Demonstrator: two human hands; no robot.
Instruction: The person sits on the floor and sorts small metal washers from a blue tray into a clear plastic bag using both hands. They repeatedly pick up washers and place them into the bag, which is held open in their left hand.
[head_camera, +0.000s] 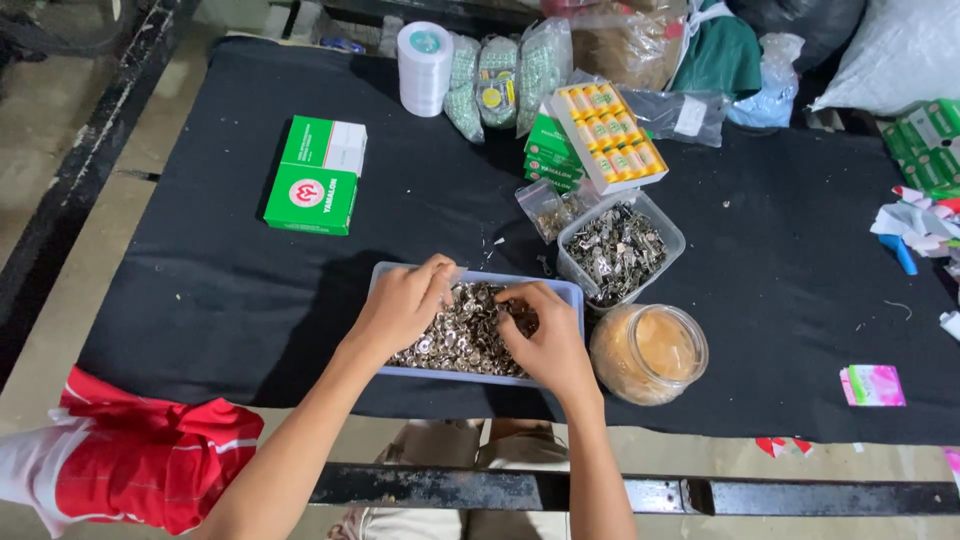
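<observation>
While both hands work inside it, the shallow pale-blue plastic tray of small silvery metal fasteners sits at the near edge of the black cloth-covered table, right in front of me. I see my left hand curled over the tray's left side, fingers bent down into the heap, thumb and fingertips drawn together near the far rim; whether they pinch a piece I cannot tell. My right hand lies over the tray's right half, fingers bunched and pressed into the fasteners.

Just beside the tray on the right stands a round clear glass jar with orange-tan contents. Behind that, touching the tray's far right corner, is a clear plastic tub of dark metal clips, with a small clear bag of similar bits next to it. Farther back lie an open box of yellow thread spools on green boxes, and a white roll of tape. Well to the left rests a green-and-white cardboard box. A small pink packet lies far right.
</observation>
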